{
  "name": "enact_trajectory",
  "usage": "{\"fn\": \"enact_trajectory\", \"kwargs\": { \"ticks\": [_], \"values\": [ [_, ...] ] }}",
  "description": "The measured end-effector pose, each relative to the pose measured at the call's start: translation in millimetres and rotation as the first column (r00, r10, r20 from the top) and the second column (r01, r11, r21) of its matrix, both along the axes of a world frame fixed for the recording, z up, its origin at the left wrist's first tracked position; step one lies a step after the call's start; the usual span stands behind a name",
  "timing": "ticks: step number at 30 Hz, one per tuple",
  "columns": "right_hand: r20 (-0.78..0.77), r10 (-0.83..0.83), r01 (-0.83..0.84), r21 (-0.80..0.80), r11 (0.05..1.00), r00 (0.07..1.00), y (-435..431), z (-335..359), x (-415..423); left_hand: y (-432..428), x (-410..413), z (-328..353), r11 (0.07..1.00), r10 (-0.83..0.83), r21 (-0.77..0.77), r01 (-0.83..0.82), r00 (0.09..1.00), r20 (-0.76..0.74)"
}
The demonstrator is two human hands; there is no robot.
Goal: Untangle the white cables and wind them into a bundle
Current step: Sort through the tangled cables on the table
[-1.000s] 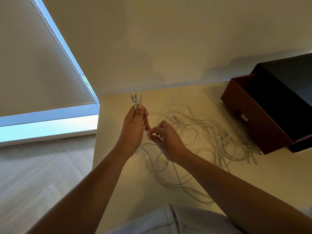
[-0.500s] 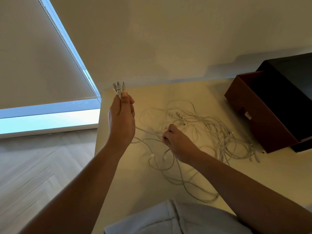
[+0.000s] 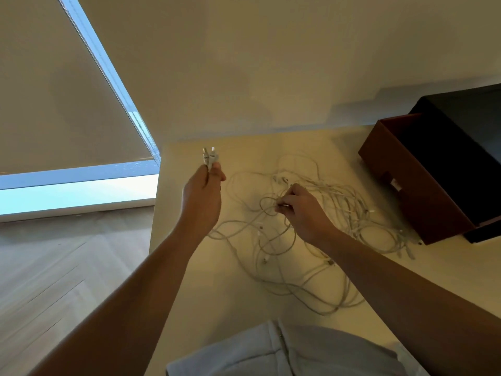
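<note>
A loose tangle of white cables (image 3: pixel 339 213) lies spread over the cream table (image 3: pixel 206 294). My left hand (image 3: pixel 202 198) is raised above the table's left part, shut on a few cable ends whose connectors (image 3: pixel 209 156) stick up above its fingers. The strands from that hand run down to the pile. My right hand (image 3: pixel 305 210) is low at the left side of the tangle, its fingertips pinched on a small connector of one cable (image 3: pixel 283 205).
A dark brown open box (image 3: pixel 423 180) stands at the table's right, close to the cable pile. The table's left edge drops to a wooden floor (image 3: pixel 67 267). A wall runs along the back. A window with a blind (image 3: pixel 54 104) is at the left.
My hands have come apart: the left one moved left and up with the cable ends, the right one went down and right into the pile and pinched a connector.
</note>
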State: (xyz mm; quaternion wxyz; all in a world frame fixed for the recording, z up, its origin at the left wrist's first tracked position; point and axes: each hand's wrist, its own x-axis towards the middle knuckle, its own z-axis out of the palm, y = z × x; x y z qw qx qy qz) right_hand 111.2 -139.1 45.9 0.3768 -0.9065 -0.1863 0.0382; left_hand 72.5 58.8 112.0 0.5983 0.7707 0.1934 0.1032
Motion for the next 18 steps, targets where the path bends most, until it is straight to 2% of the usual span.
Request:
{"fn": "enact_trajectory", "kwargs": {
  "ticks": [6,10,14,18],
  "values": [
    [-0.024,-0.044,0.048,0.182,0.982,0.999,1.6,9.3,-5.0,-11.7,-3.1,-8.2,0.945,-0.201,0.224,0.240,0.963,-0.181],
    [0.017,-0.052,0.047,0.219,0.975,0.999,1.6,23.5,-6.6,-23.9,-4.7,-15.0,0.906,-0.348,0.156,0.393,0.903,-0.252],
    [-0.037,-0.068,0.075,0.237,0.969,0.997,-5.1,30.1,-7.1,-30.7,-3.1,-11.0,0.863,-0.432,0.147,0.484,0.856,-0.284],
    [-0.147,-0.031,0.054,0.158,0.986,0.989,-5.0,33.1,-10.0,-36.6,-2.5,-4.0,0.892,-0.376,0.156,0.423,0.889,-0.263]
  ]
}}
